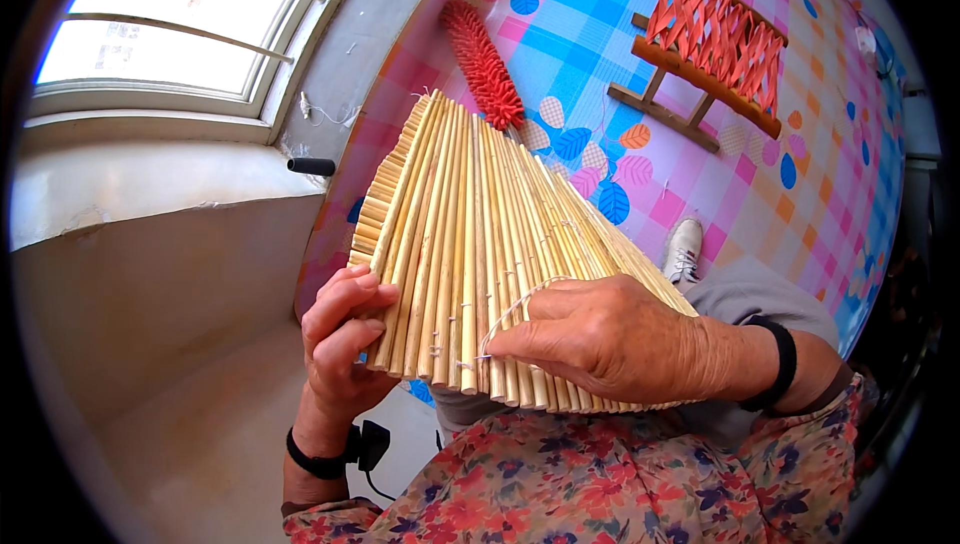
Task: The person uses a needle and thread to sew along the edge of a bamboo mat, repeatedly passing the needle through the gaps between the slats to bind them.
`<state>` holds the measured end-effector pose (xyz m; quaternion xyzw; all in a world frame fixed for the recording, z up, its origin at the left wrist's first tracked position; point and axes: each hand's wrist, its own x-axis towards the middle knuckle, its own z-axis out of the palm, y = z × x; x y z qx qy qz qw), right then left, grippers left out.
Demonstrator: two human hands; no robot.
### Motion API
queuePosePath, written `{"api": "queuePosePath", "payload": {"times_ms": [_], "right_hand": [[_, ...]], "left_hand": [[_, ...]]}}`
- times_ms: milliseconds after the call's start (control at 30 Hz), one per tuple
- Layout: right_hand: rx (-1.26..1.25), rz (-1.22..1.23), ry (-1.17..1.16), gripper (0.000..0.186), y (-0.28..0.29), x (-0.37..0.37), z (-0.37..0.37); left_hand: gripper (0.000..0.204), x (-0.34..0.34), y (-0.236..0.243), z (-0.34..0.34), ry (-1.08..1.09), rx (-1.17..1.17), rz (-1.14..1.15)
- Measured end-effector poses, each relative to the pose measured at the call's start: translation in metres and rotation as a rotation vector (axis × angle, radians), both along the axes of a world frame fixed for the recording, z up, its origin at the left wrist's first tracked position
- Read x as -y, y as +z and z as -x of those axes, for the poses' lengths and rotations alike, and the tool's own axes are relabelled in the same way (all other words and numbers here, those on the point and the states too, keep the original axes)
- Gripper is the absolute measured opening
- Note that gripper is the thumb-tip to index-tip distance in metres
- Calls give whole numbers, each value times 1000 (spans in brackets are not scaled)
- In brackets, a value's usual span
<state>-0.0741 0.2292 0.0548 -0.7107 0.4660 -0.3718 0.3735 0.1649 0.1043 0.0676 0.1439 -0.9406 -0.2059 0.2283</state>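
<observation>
A mat of straight yellow plant stalks [455, 244], stitched side by side with pale thread, lies slanted over my lap. Its left side curls over, showing a stack of stalk ends. My left hand [345, 334] grips the near left edge, fingers on top of the stalks. Over the near part of the mat, my right hand [610, 334] is closed in a pinch, its fingertips down at the stalks. From those fingertips a pale thread [515, 304] loops up over the mat. Whether a needle is in the pinch is hidden. Short stitches show along the near edge.
A folding stool [700, 59] with red woven strips stands at the far right on a checked, leaf-patterned floor covering [740, 204]. A red fluffy duster [483, 64] lies beyond the mat. To the left are a barred window [180, 54] and a black handle [311, 166] near its ledge.
</observation>
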Motion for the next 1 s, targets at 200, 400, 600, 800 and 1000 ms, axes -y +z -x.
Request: {"api": "queuePosePath", "payload": {"times_ms": [200,400,600,800,1000], "right_hand": [[-37,2,13,19,1,1,2],[-66,1,32,14,3,4,3],[-184,73,86,13,13,14,9],[-269,113,162,9,24,22,9],[-300,104,210,5,29,30,4]], "left_hand": [[51,0,-2,1,5,-3,2],[55,0,-4,1,17,-41,-15],[55,1,-6,3,5,-60,-16],[53,2,-7,5,-22,-77,-22],[44,9,-13,5,-111,-153,-42]]}}
